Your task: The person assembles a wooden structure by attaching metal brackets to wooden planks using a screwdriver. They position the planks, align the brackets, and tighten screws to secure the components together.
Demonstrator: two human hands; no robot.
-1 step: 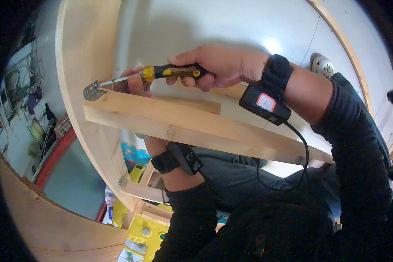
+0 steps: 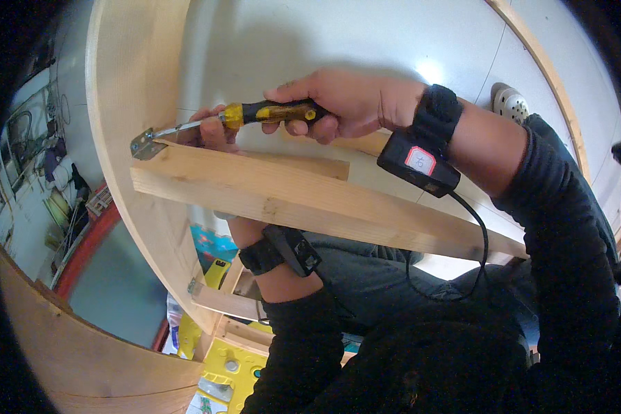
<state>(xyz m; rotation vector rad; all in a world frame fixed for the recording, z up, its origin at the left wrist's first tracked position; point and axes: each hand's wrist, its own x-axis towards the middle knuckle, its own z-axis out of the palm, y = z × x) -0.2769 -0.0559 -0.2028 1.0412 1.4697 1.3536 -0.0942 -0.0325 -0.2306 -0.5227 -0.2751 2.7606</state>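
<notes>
My right hand [image 2: 345,103] grips the yellow-and-black handle of a screwdriver [image 2: 269,112], held nearly level and pointing left. Its tip meets a small metal corner bracket [image 2: 143,145] where a horizontal wooden rail [image 2: 290,203] joins an upright wooden board [image 2: 127,76]. My left hand [image 2: 210,131] reaches up from behind the rail. Only its fingers show above the rail, right at the screwdriver's shaft. The palm is hidden by the rail. Both wrists wear black bands, and a black box [image 2: 421,162] with a cable hangs on the right one.
A white wall panel [image 2: 324,41] with a round white fitting [image 2: 509,103] stands behind the frame. A second, lower rail [image 2: 221,300] crosses below. A yellow case [image 2: 228,372] lies underneath, and a curved wooden board [image 2: 83,359] fills the lower left.
</notes>
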